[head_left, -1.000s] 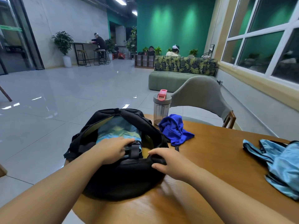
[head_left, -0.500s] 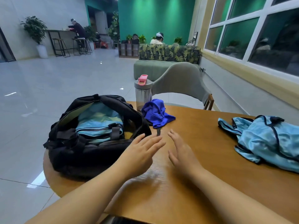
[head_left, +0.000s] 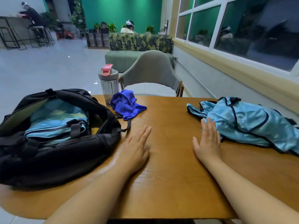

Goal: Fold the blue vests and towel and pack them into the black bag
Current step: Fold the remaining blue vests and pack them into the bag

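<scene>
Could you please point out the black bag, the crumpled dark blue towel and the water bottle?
black bag (head_left: 68,156): head view, front wall.
dark blue towel (head_left: 125,104): head view, middle folds.
water bottle (head_left: 108,87): head view, clear body.

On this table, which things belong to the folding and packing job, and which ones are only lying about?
Belong to the job:
black bag, open, with folded light blue cloth inside
light blue vests, unfolded, at the right hand
dark blue towel, crumpled

Only lying about:
water bottle with pink lid
grey chair
</scene>
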{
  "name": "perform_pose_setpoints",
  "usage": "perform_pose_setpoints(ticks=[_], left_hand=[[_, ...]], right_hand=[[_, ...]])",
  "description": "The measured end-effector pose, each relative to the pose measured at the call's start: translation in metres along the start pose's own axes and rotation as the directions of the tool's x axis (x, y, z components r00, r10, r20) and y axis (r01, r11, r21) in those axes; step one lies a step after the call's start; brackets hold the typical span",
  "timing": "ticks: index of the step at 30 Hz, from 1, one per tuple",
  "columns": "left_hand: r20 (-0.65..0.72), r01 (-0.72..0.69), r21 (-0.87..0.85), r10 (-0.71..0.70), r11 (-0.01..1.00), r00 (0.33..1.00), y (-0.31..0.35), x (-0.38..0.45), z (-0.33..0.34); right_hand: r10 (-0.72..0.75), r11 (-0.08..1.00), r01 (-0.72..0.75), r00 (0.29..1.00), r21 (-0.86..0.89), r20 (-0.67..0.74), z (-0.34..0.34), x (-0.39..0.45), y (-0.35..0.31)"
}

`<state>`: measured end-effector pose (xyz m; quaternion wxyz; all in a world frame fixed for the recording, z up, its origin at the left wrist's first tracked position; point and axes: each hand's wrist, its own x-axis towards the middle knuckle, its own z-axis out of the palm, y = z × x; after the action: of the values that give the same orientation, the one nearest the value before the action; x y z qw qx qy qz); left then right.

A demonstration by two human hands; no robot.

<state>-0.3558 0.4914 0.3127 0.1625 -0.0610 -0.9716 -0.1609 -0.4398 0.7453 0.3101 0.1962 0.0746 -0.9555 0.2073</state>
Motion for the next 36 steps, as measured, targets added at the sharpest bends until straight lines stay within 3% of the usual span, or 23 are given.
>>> perform_pose_setpoints(ticks=[4,9,13,15,18,21,24,26,31,33,36], left_hand=[[-0.069,0.137,-0.157,-0.150,0.978,0.986,0.022,0.018,0.021],[0.023,0.013,-0.119,-0.010,0.993,1.000,0.037,0.028,0.041],[0.004,0.138,-0.245,-0.141,0.960,0.990,0.029,0.037,0.039],[0.000,0.188,-0.281,-0.196,0.941,0.981,0.029,0.040,0.038],[0.017,0.171,-0.250,-0.172,0.953,0.985,0.029,0.039,0.039],[0.026,0.170,-0.231,-0.169,0.958,0.985,0.029,0.039,0.039],[0.019,0.167,-0.213,-0.167,0.963,0.986,0.029,0.038,0.038],[0.021,0.160,-0.208,-0.159,0.965,0.987,0.031,0.036,0.037],[0.027,0.147,-0.216,-0.144,0.965,0.989,0.034,0.033,0.033],[0.030,0.134,-0.217,-0.130,0.967,0.991,0.035,0.031,0.032],[0.020,0.101,-0.216,-0.099,0.971,0.995,0.035,0.031,0.031]], right_hand=[[0.142,0.990,-0.140,0.985,0.027,-0.101,-0.002,0.009,0.020],[0.277,0.960,-0.264,0.940,0.092,-0.200,-0.001,0.022,0.035],[0.368,0.914,-0.293,0.890,0.282,-0.270,-0.006,0.039,0.049],[0.435,0.859,-0.315,0.866,0.404,-0.249,-0.007,0.046,0.055],[0.573,0.743,-0.426,0.803,0.517,-0.163,-0.007,0.054,0.061],[0.659,0.678,-0.519,0.743,0.521,-0.117,-0.005,0.058,0.066],[0.617,0.751,-0.538,0.778,0.383,-0.118,0.001,0.059,0.072],[0.602,0.764,-0.516,0.786,0.388,-0.139,0.001,0.056,0.071],[0.606,0.787,-0.499,0.734,0.362,-0.305,-0.002,0.043,0.065],[0.564,0.811,-0.442,0.765,0.384,-0.310,-0.001,0.035,0.057],[0.420,0.878,-0.318,0.871,0.359,-0.255,0.000,0.021,0.038]])
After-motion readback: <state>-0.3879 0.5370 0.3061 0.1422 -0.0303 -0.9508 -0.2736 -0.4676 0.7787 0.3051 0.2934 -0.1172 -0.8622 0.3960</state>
